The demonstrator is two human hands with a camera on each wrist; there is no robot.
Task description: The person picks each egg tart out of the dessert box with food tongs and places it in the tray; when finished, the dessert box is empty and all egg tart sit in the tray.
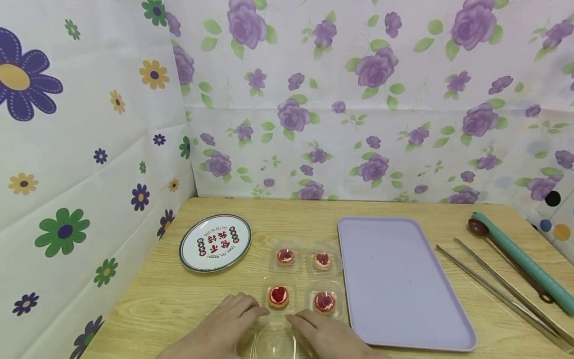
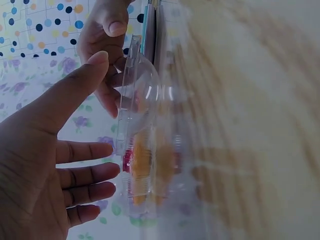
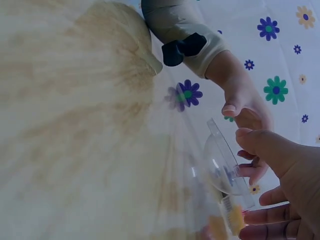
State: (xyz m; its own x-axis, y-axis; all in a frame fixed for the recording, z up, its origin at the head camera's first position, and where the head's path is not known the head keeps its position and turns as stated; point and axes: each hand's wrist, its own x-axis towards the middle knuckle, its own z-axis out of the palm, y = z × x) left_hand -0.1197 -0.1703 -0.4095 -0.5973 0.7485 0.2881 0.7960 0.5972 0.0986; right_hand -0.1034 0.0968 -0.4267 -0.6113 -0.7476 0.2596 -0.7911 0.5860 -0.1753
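Note:
A clear plastic clamshell box holds a small red-topped tart, and its domed lid lies folded back toward me. My left hand is at the left side of the box, by the fold between base and lid, its fingers extended. Opposite it, my right hand has its fingertips near the right side of that fold. Seen from the left wrist, the fingers are straight and spread beside the box. The right wrist view shows the right fingers likewise loosely extended, gripping nothing.
Further tarts in clear boxes stand right and behind. A white printed plate lies at the back left. Rightward are a lilac tray, metal tongs, a brown ladle and a long teal object. Patterned cloth walls border the table.

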